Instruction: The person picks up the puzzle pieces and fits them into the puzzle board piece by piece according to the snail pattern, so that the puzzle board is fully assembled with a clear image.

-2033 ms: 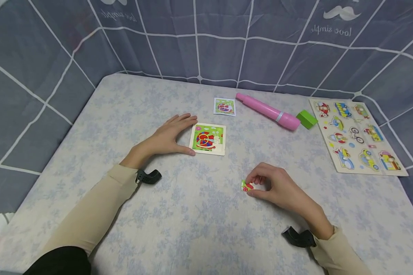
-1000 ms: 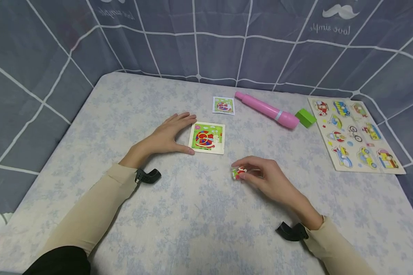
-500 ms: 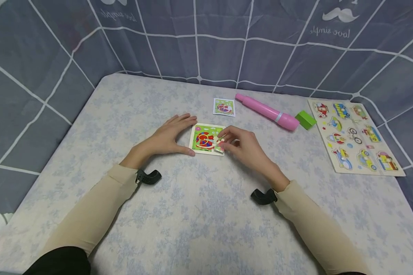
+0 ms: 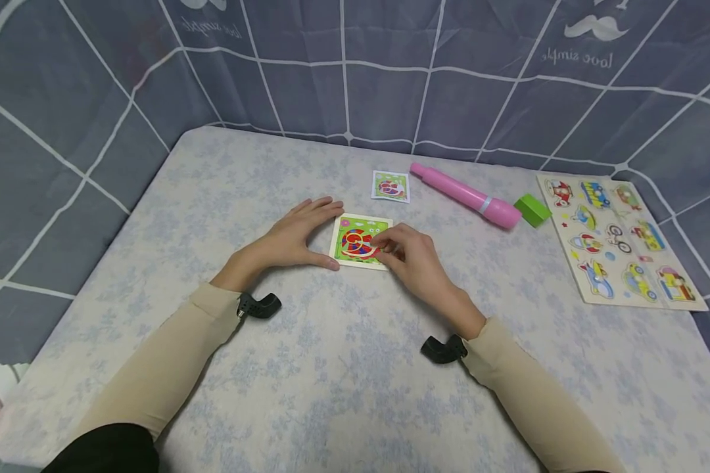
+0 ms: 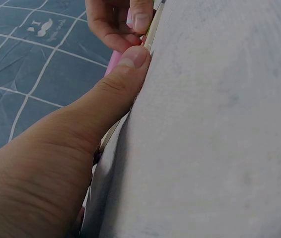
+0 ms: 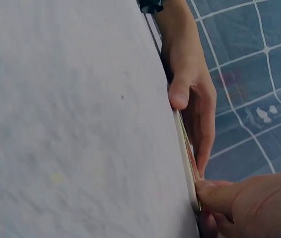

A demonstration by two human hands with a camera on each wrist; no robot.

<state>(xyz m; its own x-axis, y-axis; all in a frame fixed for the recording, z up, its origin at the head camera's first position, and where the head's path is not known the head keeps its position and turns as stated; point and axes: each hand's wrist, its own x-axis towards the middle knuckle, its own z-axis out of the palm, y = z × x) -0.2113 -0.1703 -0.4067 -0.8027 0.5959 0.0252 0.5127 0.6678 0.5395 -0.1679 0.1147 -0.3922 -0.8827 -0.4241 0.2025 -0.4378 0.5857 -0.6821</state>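
Note:
A small square wooden jigsaw board (image 4: 363, 264) with a red and blue snail-like picture on green lies on the table. My left hand (image 4: 292, 238) rests along its left side, fingers spread and fairly straight. The fingertips touch the upper left corner, and the thumb (image 5: 125, 69) lies at the lower left one. Over the board's right part, my right hand (image 4: 414, 264) pinches a jigsaw piece between thumb and fingers, down at the board's surface. Those fingers largely hide the piece. In the right wrist view the right thumb (image 6: 215, 196) presses at the board's edge.
Behind the board lies a small picture card (image 4: 390, 186) with a similar picture. A pink torch-shaped tube (image 4: 466, 195) and a green block (image 4: 532, 210) lie to its right. A large vehicle puzzle board (image 4: 621, 243) lies at the table's right. A grey curtain (image 4: 384, 98) hangs behind.
My right hand has carried the jigsaw piece from the table at the right, up and leftward onto the board's right part. My left hand has stayed beside the board.

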